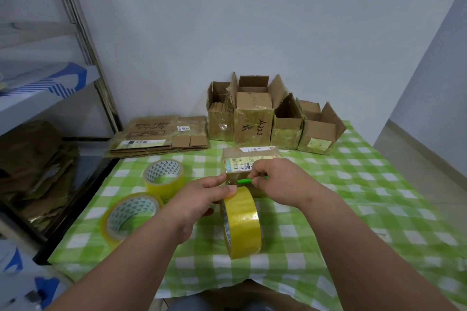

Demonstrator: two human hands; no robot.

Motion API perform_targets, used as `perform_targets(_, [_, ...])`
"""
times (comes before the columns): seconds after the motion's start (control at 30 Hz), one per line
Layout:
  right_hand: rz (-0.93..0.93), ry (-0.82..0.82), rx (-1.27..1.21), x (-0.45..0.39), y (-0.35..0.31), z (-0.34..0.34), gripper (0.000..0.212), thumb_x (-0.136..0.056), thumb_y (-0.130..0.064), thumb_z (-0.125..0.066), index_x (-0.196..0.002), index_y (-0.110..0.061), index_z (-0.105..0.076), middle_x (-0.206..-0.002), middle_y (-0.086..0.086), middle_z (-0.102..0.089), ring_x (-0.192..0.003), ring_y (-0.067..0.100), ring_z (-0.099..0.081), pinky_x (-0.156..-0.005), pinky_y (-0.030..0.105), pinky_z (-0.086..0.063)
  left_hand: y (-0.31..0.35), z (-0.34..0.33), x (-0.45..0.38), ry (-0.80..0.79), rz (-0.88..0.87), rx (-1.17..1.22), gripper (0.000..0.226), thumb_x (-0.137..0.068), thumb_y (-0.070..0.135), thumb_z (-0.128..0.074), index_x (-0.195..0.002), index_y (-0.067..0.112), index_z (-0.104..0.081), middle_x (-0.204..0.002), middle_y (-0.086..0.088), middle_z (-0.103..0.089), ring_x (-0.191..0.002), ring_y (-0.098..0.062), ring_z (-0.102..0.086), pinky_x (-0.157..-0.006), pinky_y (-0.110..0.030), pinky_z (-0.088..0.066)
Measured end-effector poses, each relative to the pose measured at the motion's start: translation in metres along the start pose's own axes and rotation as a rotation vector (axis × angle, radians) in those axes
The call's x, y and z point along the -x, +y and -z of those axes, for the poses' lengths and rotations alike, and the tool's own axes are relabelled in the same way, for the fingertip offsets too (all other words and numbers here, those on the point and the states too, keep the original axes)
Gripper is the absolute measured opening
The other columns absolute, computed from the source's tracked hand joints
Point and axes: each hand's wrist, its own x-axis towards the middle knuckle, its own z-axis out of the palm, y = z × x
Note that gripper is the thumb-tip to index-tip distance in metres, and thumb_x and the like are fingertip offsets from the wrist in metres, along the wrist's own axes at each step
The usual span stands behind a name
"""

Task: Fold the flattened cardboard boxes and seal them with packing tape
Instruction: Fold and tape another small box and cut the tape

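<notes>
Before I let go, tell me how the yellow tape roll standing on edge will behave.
The yellow tape roll stands on its rim, so it will likely roll or topple. It looks stiff. The left hand steadies its top.

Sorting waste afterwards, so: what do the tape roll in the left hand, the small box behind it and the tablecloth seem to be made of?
Tape roll: glossy, see-through yellowish plastic film, probably on a printed card core.
Small box: brown cardboard, matte, with paper labels and shiny tape over it.
Tablecloth: green-and-white check that wrinkles softly; looks like woven fabric, though thin plastic sheet can't be ruled out.
</notes>
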Motion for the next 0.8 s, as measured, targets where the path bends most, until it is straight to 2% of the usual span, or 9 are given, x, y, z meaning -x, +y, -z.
perform_targets(0.07, [0.003,-0.005,0.028,-0.002,-0.003,-0.002,0.014,-0.096,-0.025,-0.055,-0.087,-0.034,-0.062,-0.08,-0.013,-0.057,-0.08,0.012,-0.054,-0.064,0.026,-0.039,0.0,0.0,0.0,0.002,0.001,-0.005,0.062,-0.066,0.038,-0.085,-0.125,0.032,-0.067,-0.112,0.007,-0.072,-0.109,-0.015,-0.061,-0.087,-0.034,-0.046])
perform_targets(0.17, [0.008,-0.003,0.081,-0.004,-0.008,-0.003,0.013,-0.096,-0.026,-0.053,-0.093,-0.032,-0.064,-0.084,-0.01,-0.058,-0.085,0.015,-0.055,-0.067,0.027,-0.039,-0.001,0.0,0.0,0.005,-0.004,-0.008,0.074,-0.054,0.045,-0.085,-0.125,0.032,-0.067,-0.111,0.006,-0.073,-0.109,-0.015,-0.061,-0.087,-0.034,-0.046])
perform_targets(0.33, [0.023,-0.01,0.122,-0.003,-0.009,-0.001,0.013,-0.096,-0.027,-0.053,-0.089,-0.034,-0.061,-0.084,-0.009,-0.056,-0.085,0.017,-0.055,-0.069,0.029,-0.043,0.0,0.001,0.0,0.002,-0.011,-0.001,0.072,-0.056,0.043,-0.084,-0.124,0.031,-0.067,-0.112,0.006,-0.072,-0.11,-0.015,-0.061,-0.087,-0.034,-0.046])
perform_targets(0.47, [-0.006,0.019,0.079,0.002,0.002,0.004,0.015,-0.095,-0.026,-0.055,-0.086,-0.035,-0.061,-0.079,-0.011,-0.058,-0.081,0.017,-0.056,-0.069,0.03,-0.046,-0.001,0.001,0.0,-0.002,-0.004,-0.008,0.057,-0.071,0.035,-0.082,-0.126,0.031,-0.066,-0.113,0.004,-0.072,-0.11,-0.016,-0.061,-0.091,-0.035,-0.046])
perform_targets(0.67, [0.042,0.025,0.127,-0.004,-0.01,-0.006,0.013,-0.095,-0.026,-0.053,-0.092,-0.032,-0.064,-0.084,-0.008,-0.057,-0.085,0.018,-0.054,-0.067,0.028,-0.039,0.002,0.002,0.0,0.001,0.005,-0.028,0.056,-0.073,0.033,-0.081,-0.126,0.03,-0.066,-0.112,0.002,-0.072,-0.109,-0.017,-0.061,-0.09,-0.035,-0.046])
perform_targets(0.8, [0.0,0.032,0.09,0.002,0.004,0.001,0.013,-0.095,-0.026,-0.054,-0.089,-0.033,-0.064,-0.082,-0.009,-0.059,-0.082,0.017,-0.056,-0.066,0.029,-0.043,0.002,0.001,0.001,-0.013,0.002,-0.022,0.055,-0.073,0.031,-0.081,-0.126,0.029,-0.066,-0.113,0.005,-0.072,-0.109,-0.015,-0.06,-0.088,-0.033,-0.045])
